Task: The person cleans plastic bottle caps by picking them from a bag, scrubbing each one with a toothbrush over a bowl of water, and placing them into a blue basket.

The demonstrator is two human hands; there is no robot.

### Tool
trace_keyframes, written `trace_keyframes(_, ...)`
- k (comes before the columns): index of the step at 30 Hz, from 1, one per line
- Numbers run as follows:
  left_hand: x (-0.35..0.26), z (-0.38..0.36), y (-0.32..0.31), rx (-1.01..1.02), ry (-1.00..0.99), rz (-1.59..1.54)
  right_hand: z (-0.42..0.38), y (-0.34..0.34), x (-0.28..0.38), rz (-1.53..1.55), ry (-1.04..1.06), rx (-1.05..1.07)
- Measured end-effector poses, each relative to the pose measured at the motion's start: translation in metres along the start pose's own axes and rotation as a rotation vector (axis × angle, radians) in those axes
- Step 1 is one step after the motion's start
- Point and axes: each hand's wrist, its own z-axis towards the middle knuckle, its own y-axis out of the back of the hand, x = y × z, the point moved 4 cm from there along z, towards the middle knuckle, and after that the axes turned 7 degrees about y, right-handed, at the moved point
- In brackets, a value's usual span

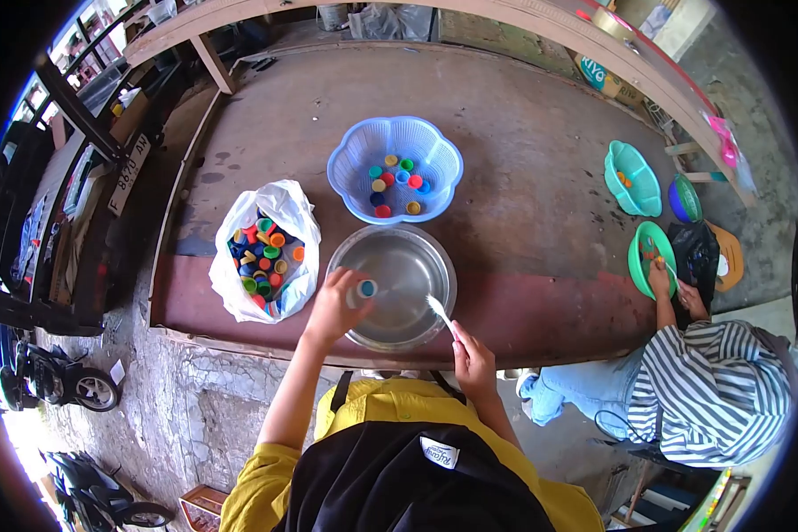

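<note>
My left hand (pixel 332 309) is over the near left part of a metal basin (pixel 446 288), its fingers closed on a pale bottle cap (pixel 367 288) with a blue middle. A white toothbrush (pixel 438 310) is gripped in my right hand (pixel 475 359), its bristle end over the basin's right side. Beyond the basin stands a blue scalloped plastic basket (pixel 346 168) with several colored bottle caps (pixel 403 177) spread on its bottom. To the left, an open white plastic bag (pixel 301 208) is filled with many-colored bottle caps (pixel 262 257).
At the right, a person in a striped shirt (pixel 705 381) works with both hands at a green bowl (pixel 641 239). A teal basket (pixel 633 173), a blue-green ball-like object (pixel 684 198) and a black bag (pixel 696 253) are nearby. A wooden beam (pixel 266 19) spans the table's (pixel 275 106) far side.
</note>
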Motion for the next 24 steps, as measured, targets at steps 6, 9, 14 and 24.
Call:
trace_keyframes(6, 0.001, 0.011, -0.056, 0.254, -0.01, 0.15, -0.031, 0.015, 0.001, -0.035, -0.087, -0.018)
trace_keyframes(9, 0.009, 0.013, -0.068, 0.282, -0.003, 0.222, -0.043, 0.023, 0.005, -0.045, -0.107, -0.06)
trace_keyframes(14, 0.02, 0.019, -0.076, 0.329, 0.027, 0.275, -0.06, 0.026, 0.004, -0.045, -0.12, -0.086)
trace_keyframes(24, 0.041, 0.022, -0.085, 0.333, 0.026, 0.245, -0.071, 0.028, 0.01, -0.031, -0.087, -0.133)
